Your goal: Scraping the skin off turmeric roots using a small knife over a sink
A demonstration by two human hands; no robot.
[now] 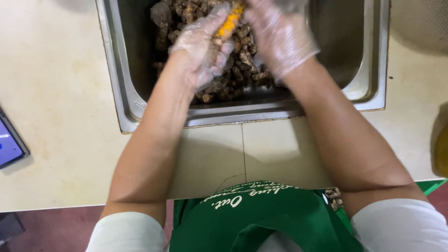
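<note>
Two gloved hands are working over a steel sink (122,93) set in a pale counter (60,93). Left hand (200,51) is closing its fingers around an orange root (229,22), peeled bright at the upper part, held just above a pile of brown roots (233,74) lying in the basin. Right hand (280,35) is curling onto the root's top end; whether it is pinching a tool or only the root, cannot tell, as the frame cuts it off. Judging by the exposed orange, skin-stripping is under way on this piece. Next move is calling for a steady left grip and a turn of the root toward unpeeled skin. Phone (10,144) is lying at counter's left edge; green apron (261,219) below.
</note>
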